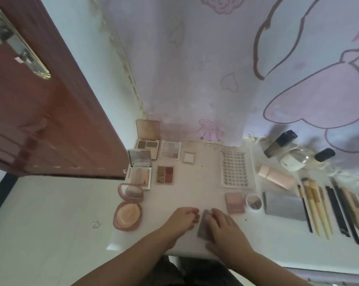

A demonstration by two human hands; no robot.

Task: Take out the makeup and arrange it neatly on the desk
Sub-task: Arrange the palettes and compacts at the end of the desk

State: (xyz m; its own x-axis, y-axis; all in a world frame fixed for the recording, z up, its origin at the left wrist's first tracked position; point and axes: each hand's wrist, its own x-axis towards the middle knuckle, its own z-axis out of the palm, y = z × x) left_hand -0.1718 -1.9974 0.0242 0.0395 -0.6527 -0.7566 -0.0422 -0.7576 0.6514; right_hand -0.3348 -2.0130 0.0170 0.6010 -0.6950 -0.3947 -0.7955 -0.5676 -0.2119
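the right hand [224,226] rests its grip on a small grey case [203,226] at the near edge of the surface [195,182]; the left hand [184,217], fingers loosely curled, holds nothing. slide the case flat into line with the palettes [164,174], edges parallel, steadying it with the left hand.

Dim, soft, even lighting with a pinkish cast; shadows faint. Overall softness blurs fine detail. Wide-angle distortion bends the door [40,112] at left; a glint marks its metal handle plate [19,44].
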